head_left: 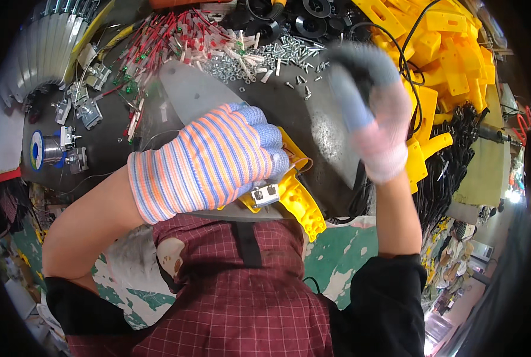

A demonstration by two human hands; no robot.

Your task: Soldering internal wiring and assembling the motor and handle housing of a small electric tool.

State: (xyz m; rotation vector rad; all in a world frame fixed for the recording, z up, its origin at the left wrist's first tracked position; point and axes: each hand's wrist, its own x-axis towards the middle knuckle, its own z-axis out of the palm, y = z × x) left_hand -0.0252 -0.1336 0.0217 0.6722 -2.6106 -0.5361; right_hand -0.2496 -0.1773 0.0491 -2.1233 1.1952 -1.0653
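My left hand [209, 157], in a striped knit glove, is closed on a yellow plastic housing half [304, 208], its fingers covering the middle of it. The housing's hollow, ribbed inside faces up, and a thin wire loops out beside my fingertips. A small metal-cased switch-like part [265, 195] sits at the housing's near side, just below my fingers. My right hand [375, 113], in a glove with grey-blue fingertips, is raised over the table near the loose screws [292, 52]. Its thumb and fingers curve toward each other, blurred by motion; whether anything is between the tips is hidden by the blur.
Yellow housings [450, 47] are heaped at the far right beside black cables [450, 149]. Red-wired parts [158, 47], nuts [236, 66] and black rings [310, 25] lie along the back. A solder spool [46, 150] and metal-cased parts [90, 113] are on the left.
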